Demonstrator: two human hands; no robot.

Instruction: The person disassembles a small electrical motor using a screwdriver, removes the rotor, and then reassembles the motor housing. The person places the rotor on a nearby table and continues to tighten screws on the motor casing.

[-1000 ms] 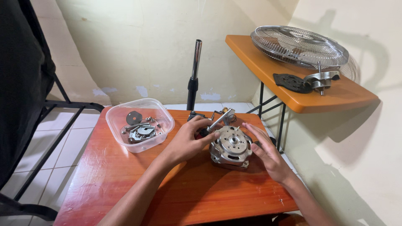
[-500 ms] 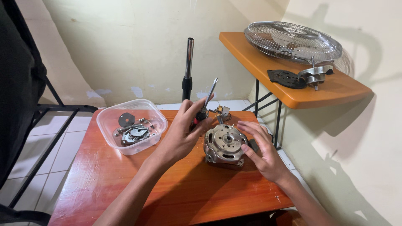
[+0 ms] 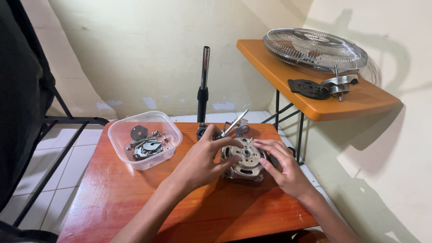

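A round metal fan motor (image 3: 245,159) sits on the wooden table (image 3: 135,202) between my hands. My left hand (image 3: 202,159) wraps its left side, with the fingers curled over the top edge. My right hand (image 3: 281,166) rests on its right side, fingertips on the top plate. A screwdriver (image 3: 234,123) sticks up at a slant just behind the motor, near my left fingers. Whether my left hand holds the screwdriver, I cannot tell.
A clear plastic tub (image 3: 145,139) with several screws and small metal parts stands at the table's left back. A chrome and black pole (image 3: 203,85) rises behind. An orange shelf (image 3: 315,96) to the right bears a wire fan guard (image 3: 315,48) and metal parts (image 3: 321,86).
My left hand has come down from a raised position with the screwdriver onto the motor's left side. My right hand has closed in on the motor's right side.
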